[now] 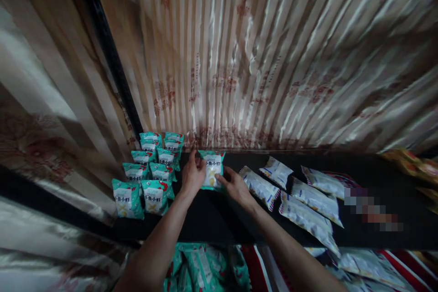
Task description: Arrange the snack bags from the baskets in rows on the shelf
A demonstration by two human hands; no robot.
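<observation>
A green and white snack bag stands upright on the black shelf, between my two hands. My left hand grips its left side, with the index finger pointing up. On the right side my right hand pinches the same bag, thumb across its front. To the left, several matching green snack bags stand upright in two rows running back toward the curtain. Right of my right hand lie several white snack bags, flat and slanted.
Pleated, shiny curtains hang behind and to the left. A dark post rises at the back left corner. Below the shelf's front edge are more green bags and white bags. Yellowish packages lie far right.
</observation>
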